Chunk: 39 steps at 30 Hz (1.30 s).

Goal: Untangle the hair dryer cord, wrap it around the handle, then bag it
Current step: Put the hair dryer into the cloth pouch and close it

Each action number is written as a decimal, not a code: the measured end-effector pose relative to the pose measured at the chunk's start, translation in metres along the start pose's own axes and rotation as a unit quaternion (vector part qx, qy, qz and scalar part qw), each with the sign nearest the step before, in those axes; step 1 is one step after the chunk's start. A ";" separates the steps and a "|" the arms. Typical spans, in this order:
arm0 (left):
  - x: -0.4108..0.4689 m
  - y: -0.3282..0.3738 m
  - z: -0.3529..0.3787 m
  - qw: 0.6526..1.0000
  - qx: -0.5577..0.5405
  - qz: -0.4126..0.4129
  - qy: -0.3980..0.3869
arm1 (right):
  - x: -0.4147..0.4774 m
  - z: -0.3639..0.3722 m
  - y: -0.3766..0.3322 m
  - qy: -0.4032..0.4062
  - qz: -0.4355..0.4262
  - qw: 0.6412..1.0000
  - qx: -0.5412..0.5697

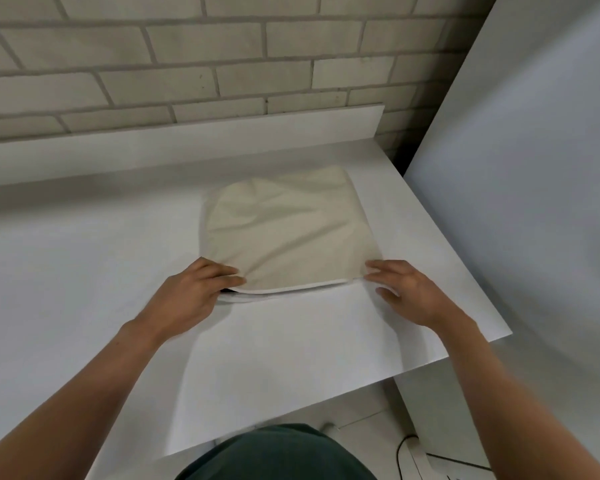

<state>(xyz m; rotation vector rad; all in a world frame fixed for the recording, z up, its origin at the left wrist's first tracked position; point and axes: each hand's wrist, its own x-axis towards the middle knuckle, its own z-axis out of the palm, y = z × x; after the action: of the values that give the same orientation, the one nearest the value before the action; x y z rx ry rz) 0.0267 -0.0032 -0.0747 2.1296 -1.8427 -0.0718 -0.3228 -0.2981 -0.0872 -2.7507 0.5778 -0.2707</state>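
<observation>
Cream cloth bag (284, 230) flat on white table (84, 271), mouth toward the person, dark sliver (226, 291) inside the mouth, contents otherwise hidden, left hand (187, 299) fingers curled pinching near-left corner, right hand (409, 292) fingers straight, together, resting on near-right corner, brick wall (187, 57) behind

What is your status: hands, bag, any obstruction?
Left hand pinches cloth bag mouth, left corner. Right hand flat, fingers touching right corner. Bag lies on white table; hair dryer not visible. Nothing blocking.
</observation>
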 end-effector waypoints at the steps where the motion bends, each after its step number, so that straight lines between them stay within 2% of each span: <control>1: -0.001 -0.001 0.001 1.000 -0.002 -0.008 -0.007 | -0.002 0.002 0.002 0.007 -0.003 1.000 -0.006; 7: -0.001 -0.002 0.000 0.997 0.012 -0.060 -0.036 | -0.014 0.000 0.007 0.023 -0.003 0.999 0.027; 10: 0.010 0.012 -0.010 0.992 0.016 -0.099 -0.077 | -0.013 -0.001 0.005 0.040 0.000 0.998 0.039; 13: 0.026 0.026 -0.017 0.987 0.054 -0.096 -0.119 | -0.009 -0.001 0.003 0.053 -0.017 0.998 0.028; 16: 0.042 0.054 -0.018 0.994 0.055 -0.070 -0.063 | -0.008 -0.002 0.003 0.059 -0.019 0.998 0.014; 19: 0.058 0.110 -0.015 0.999 -0.044 -0.031 0.004 | -0.012 -0.002 0.000 0.089 0.018 0.995 0.050; 22: 0.079 0.160 -0.005 0.993 -0.116 -0.001 -0.036 | -0.017 0.001 -0.006 0.092 0.050 0.992 0.074; 30: 0.122 0.198 0.033 0.989 -0.085 0.019 -0.124 | -0.016 0.005 -0.030 0.104 0.139 0.983 0.061; 33: 0.128 0.201 0.041 0.989 -0.085 0.031 -0.113 | -0.022 -0.004 -0.034 0.085 0.171 0.979 0.079; 36: 0.133 0.205 0.046 0.989 -0.092 0.035 -0.109 | -0.021 -0.026 -0.046 0.078 0.234 0.956 0.157; 39: 0.137 0.208 0.049 0.991 -0.113 0.029 -0.058 | -0.014 -0.043 -0.060 0.068 0.254 0.937 0.230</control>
<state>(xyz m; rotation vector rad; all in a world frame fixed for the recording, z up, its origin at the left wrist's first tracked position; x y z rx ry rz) -0.1617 -0.1702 -0.0412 1.9521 -1.8605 -0.3798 -0.3249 -0.2514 -0.0284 -2.0611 1.0790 -0.4086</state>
